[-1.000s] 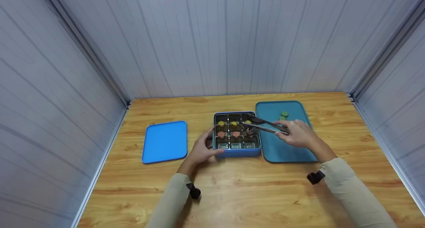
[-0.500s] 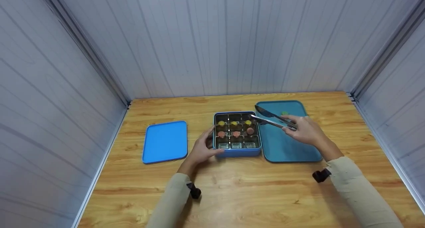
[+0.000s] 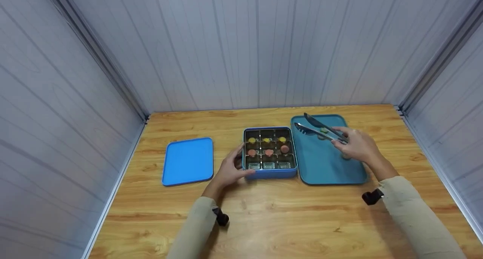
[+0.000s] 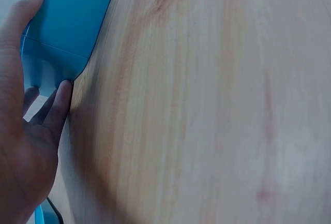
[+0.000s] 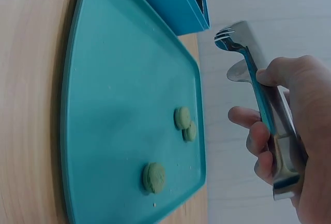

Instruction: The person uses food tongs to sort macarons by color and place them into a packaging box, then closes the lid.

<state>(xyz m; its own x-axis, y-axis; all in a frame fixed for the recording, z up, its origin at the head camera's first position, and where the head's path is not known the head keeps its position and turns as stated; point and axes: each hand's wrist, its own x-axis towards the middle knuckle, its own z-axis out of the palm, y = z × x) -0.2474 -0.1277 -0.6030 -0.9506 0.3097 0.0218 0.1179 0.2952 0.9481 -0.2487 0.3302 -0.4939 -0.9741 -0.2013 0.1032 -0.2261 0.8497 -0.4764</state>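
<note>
My left hand (image 3: 228, 170) holds the front left corner of a blue box (image 3: 271, 173), thumb on its front and fingers along its left side. Inside, a divided insert has yellow macarons (image 3: 282, 139) in the back row. The middle row has pink macarons (image 3: 269, 152) and a browner macaron (image 3: 285, 149). The front compartments hold nothing. My right hand (image 3: 358, 147) grips metal tongs (image 3: 325, 127), their arms spread with nothing between the tips, above a teal tray (image 3: 319, 170). Green macarons (image 5: 154, 177) lie on that tray; the hand and tongs partly hide them in the head view.
A flat blue square, lid-like piece (image 3: 188, 161) lies left of the box on the wooden table (image 3: 275, 217). The teal tray sits right beside the box. Pale panel walls (image 3: 234, 47) enclose the table at the back and sides.
The tongs have parted from the browner macaron, which now rests in the box. My right hand has moved right with them, over the teal tray. The left hand stays put.
</note>
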